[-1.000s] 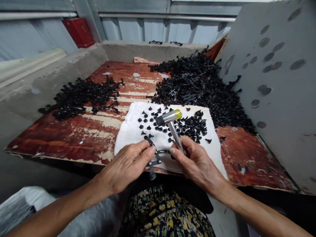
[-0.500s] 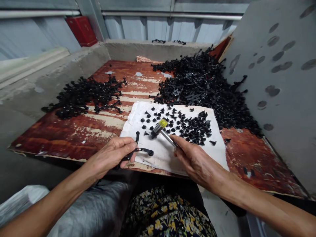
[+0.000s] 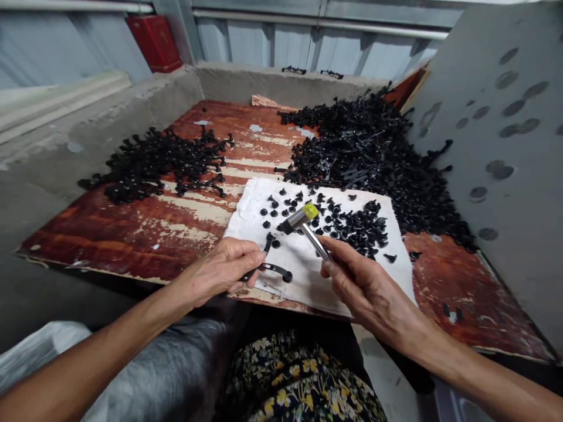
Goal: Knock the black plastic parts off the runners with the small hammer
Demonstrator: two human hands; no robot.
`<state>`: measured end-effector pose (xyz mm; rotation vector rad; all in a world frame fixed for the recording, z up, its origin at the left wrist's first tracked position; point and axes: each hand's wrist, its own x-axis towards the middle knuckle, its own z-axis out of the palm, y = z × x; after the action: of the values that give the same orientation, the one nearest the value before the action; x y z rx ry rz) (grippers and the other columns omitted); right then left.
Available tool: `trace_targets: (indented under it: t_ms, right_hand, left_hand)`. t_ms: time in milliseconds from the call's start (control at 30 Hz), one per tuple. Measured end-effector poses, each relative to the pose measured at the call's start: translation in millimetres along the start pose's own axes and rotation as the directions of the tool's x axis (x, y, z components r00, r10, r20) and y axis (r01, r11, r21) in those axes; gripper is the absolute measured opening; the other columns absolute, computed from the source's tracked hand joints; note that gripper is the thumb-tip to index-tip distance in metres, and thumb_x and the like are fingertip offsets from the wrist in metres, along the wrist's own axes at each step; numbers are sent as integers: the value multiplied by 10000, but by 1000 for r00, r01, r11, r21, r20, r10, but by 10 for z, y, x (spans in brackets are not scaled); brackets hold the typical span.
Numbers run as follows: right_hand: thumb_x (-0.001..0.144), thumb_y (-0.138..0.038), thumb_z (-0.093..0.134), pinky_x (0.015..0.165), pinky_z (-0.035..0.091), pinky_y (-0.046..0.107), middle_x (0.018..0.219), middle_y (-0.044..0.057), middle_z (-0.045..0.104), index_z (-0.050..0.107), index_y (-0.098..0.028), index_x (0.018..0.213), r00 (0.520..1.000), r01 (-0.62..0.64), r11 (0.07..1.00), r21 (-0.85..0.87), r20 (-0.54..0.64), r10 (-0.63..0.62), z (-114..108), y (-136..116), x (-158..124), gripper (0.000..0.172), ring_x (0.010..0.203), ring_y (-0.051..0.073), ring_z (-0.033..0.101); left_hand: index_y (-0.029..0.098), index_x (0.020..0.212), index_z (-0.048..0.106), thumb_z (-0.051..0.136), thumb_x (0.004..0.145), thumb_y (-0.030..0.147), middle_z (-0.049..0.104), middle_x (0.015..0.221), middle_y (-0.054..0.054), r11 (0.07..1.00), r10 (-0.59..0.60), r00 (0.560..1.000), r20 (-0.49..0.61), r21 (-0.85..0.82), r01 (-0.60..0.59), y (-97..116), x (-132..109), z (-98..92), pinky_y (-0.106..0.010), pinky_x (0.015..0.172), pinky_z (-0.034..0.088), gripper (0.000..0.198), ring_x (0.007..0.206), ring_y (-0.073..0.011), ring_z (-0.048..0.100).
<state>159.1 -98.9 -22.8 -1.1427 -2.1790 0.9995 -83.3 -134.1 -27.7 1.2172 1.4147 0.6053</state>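
My left hand point(image 3: 222, 268) is closed on a black branched plastic piece point(image 3: 269, 268), holding it flat on a white cloth point(image 3: 303, 269) at the near edge of a worn red board point(image 3: 132, 234). My right hand point(image 3: 365, 287) grips the metal handle of a small hammer point(image 3: 303, 220) with a yellow and a black face. The hammer head hovers just above the cloth, beyond the black piece. Several small black studs point(image 3: 352, 225) lie scattered on the cloth to the right of the hammer.
A large heap of black plastic parts point(image 3: 373, 158) fills the board's far right. A smaller heap of branched pieces point(image 3: 153, 164) lies at the left. A grey spotted panel point(image 3: 497, 152) leans on the right, a concrete ledge point(image 3: 88, 129) borders the left, and a red box point(image 3: 155, 41) stands behind.
My left hand carried the black piece from between both hands down onto the cloth. The hammer dropped toward the cloth, then rose a little and swung right.
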Motion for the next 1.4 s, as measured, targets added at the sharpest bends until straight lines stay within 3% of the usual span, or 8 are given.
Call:
trace_targets:
  t_ms: [133, 233, 633, 1200, 1400]
  right_hand:
    - [916, -296, 440, 548, 475, 272, 748, 43, 609, 569, -118, 1262, 989, -146, 983, 113, -6, 148, -50, 39, -102, 410, 627, 164, 559]
    - [921, -313, 455, 502, 436, 257, 731, 27, 591, 562, -147, 1286, 983, -183, 970, 159, 5, 185, -58, 80, -159, 415, 568, 148, 519]
    - [917, -321, 442, 558, 476, 280, 745, 40, 622, 574, -138, 1236, 992, -121, 988, 100, -32, 125, -49, 157, -165, 391, 643, 177, 562]
    - [920, -290, 438, 708, 566, 310, 897, 80, 726, 579, -136, 1238, 996, -76, 996, 52, -34, 78, -44, 176, -160, 381, 751, 194, 669]
    - [921, -243, 425, 823, 562, 368, 1088, 126, 727, 551, -149, 1298, 999, 29, 999, -25, -33, -30, -3, 198, -129, 408, 911, 222, 694]
  left_hand:
    - [151, 587, 555, 528, 780, 604, 493, 516, 25, 1000, 9, 1000, 24, 22, -10, 22, 98, 32, -200, 398, 216, 493, 383, -43, 320]
    - [145, 582, 553, 557, 768, 601, 508, 521, 22, 1000, -3, 1000, 29, -10, 4, 44, 117, 46, -193, 396, 217, 492, 379, -37, 328]
    - [137, 622, 563, 604, 790, 549, 519, 518, 35, 986, -74, 997, 12, -151, 75, 33, 99, 73, -181, 397, 266, 446, 378, -25, 315]
    - [147, 572, 540, 588, 763, 612, 477, 496, 34, 997, -41, 998, 37, -57, 44, 26, 123, 70, -195, 413, 232, 505, 396, -39, 317]
    - [163, 579, 519, 580, 757, 628, 435, 469, 41, 996, -77, 996, 52, 56, 74, 13, 160, -15, -198, 398, 172, 502, 393, -46, 272]
